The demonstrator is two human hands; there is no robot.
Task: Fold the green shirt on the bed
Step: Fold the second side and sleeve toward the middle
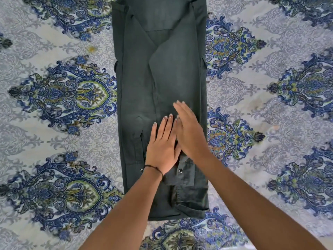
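Observation:
The dark green shirt (158,73) lies flat on the bed as a long narrow strip, both sides and sleeves folded inward over its middle, collar at the far end. Two sleeve cuffs with metal snaps (182,175) overlap near the hem closest to me. My left hand (163,143) rests palm down on the lower middle of the shirt, fingers spread, a thin black band on its wrist. My right hand (189,129) lies flat beside it, partly overlapping it, fingers together and pointing away from me. Neither hand grips the fabric.
The bed sheet (59,98) is pale grey with large blue and green paisley medallions and spreads out on both sides of the shirt. The shirt's far end runs out of view at the top edge.

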